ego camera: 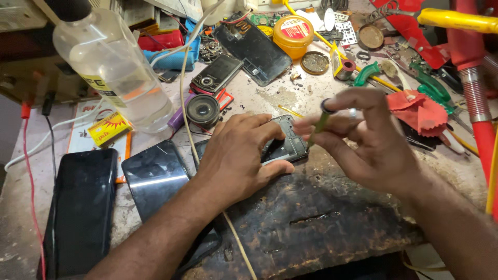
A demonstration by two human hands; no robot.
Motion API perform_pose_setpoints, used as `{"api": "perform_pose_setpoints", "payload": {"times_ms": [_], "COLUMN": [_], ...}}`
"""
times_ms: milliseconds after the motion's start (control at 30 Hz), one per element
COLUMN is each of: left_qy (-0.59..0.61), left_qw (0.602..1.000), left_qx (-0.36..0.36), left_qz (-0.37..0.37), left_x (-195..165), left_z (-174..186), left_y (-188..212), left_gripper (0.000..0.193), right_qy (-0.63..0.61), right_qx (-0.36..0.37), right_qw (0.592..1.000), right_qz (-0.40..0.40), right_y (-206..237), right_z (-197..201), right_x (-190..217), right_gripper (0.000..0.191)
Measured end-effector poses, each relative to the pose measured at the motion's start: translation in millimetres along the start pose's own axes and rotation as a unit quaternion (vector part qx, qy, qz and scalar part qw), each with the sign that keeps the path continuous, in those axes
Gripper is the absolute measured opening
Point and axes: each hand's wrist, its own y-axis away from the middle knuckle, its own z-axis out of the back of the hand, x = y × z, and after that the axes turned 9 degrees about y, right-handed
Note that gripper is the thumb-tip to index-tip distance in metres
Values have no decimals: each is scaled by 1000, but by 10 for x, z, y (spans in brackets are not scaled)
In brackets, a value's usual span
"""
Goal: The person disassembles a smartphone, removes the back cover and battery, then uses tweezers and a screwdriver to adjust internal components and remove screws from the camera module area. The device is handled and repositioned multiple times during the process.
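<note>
1. Head view, nearest: a worn dark bench mat (311,223) lay at 6 o'clock, with both forearms crossing it.
2. Left hand (238,155) sat at centre, fingers curled down over an opened phone body (285,145), thumb pressed to its near edge.
3. Right hand (363,135), at 3 o'clock of the phone, had its fingers narrowed in a pinch on a green-handled screwdriver (319,124); the tip met the phone's right edge.
4. At 9 o'clock two dark phone panels (155,176) lay flat, side by side.
5. Farther, at 11 o'clock, a clear plastic bottle (114,67) leaned tilted; a small round speaker (203,110) lay just beside it.
6. Farthest, at 12 o'clock, an orange round tin (293,32) stood beside another stripped phone (254,46).
</note>
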Motion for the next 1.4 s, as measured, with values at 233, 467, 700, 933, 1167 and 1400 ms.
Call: {"api": "perform_pose_setpoints", "payload": {"times_ms": [233, 467, 700, 933, 1167, 1400], "left_qy": [-3, -8, -7, -6, -9, -16], "left_qw": [1000, 1000, 1000, 1000, 1000, 1000], "left_qx": [10, 1, 0, 9, -5, -3], "left_qz": [9, 3, -4, 13, -2, -13], "left_x": [-1, 12, 16, -3, 38, 43], "left_z": [4, -2, -2, -2, -28, -25], "left_y": [0, 2, 0, -4, 16, 12], "left_gripper": [54, 54, 53, 53, 53, 53], "right_qy": [-65, -23, -13, -73, -63, -66], "right_qx": [25, 33, 8, 9, 42, 40], "right_qw": [997, 999, 1000, 997, 997, 997], "right_qz": [-34, -10, 1, -6, 24, 29], "right_y": [60, 73, 27, 52, 66, 83], "right_z": [34, -28, 7, -20, -90, -83], "right_x": [-73, -112, -99, -106, -124, -185], "right_gripper": [53, 60, 60, 59, 60, 66]}}
